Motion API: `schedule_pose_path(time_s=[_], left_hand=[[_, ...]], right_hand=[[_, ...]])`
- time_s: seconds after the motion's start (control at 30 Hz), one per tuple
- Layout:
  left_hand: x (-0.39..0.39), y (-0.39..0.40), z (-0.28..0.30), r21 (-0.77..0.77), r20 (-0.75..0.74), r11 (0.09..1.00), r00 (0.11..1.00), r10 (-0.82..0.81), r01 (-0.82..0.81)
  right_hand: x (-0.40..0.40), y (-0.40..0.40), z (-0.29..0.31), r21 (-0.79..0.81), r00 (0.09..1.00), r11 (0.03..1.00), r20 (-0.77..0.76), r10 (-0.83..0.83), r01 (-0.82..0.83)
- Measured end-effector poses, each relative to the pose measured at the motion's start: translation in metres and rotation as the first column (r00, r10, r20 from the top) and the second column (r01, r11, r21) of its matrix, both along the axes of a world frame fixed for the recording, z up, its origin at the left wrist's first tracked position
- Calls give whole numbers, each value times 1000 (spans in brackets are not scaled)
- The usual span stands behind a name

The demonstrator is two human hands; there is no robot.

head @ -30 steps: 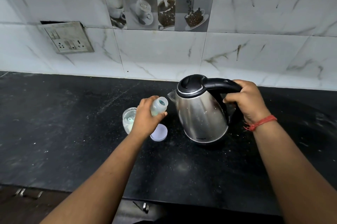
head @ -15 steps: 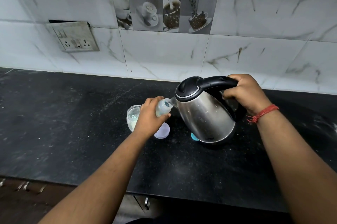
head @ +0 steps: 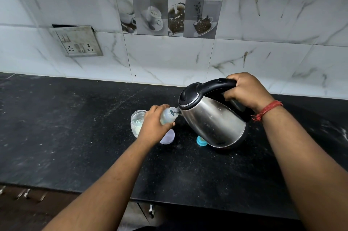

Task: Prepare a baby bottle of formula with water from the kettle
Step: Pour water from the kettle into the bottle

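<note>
My left hand [head: 153,125] grips a small clear baby bottle [head: 168,116], tilted with its open mouth toward the kettle. My right hand [head: 244,90] holds the black handle of a steel kettle [head: 212,117], which is lifted and tipped left so its spout sits at the bottle's mouth. A thin stream of water seems to run into the bottle. Behind my left hand stands an open clear jar [head: 137,121] holding white powder and a scoop.
A pale lilac lid [head: 168,137] lies flat on the black counter [head: 75,136] under my left hand. A teal bottle cap [head: 199,140] peeks out beneath the kettle. A socket plate [head: 78,43] is on the tiled wall at left. Drawer handles show below the counter edge.
The kettle has been lifted off the counter and tipped further left, bringing its spout to the bottle's mouth. The teal cap under it has come into view.
</note>
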State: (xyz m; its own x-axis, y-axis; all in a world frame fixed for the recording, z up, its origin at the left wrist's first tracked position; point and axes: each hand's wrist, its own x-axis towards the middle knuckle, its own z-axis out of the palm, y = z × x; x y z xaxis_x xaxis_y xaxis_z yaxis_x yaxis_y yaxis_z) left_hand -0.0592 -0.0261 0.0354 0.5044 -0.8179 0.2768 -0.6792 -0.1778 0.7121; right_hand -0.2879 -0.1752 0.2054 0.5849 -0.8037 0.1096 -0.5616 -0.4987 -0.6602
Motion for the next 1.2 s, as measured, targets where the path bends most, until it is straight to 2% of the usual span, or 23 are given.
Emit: schedule_pose_path(time_s=[0.6, 1.2], left_hand=[[-4, -1, -6, 37, -30, 999, 1000, -4, 5], [-4, -6, 0, 10, -72, 1000, 997, 2, -1]], right_hand=[[9, 6, 22, -68, 989, 997, -143, 29, -39], [16, 1, 35, -76, 983, 995, -174, 54, -68]])
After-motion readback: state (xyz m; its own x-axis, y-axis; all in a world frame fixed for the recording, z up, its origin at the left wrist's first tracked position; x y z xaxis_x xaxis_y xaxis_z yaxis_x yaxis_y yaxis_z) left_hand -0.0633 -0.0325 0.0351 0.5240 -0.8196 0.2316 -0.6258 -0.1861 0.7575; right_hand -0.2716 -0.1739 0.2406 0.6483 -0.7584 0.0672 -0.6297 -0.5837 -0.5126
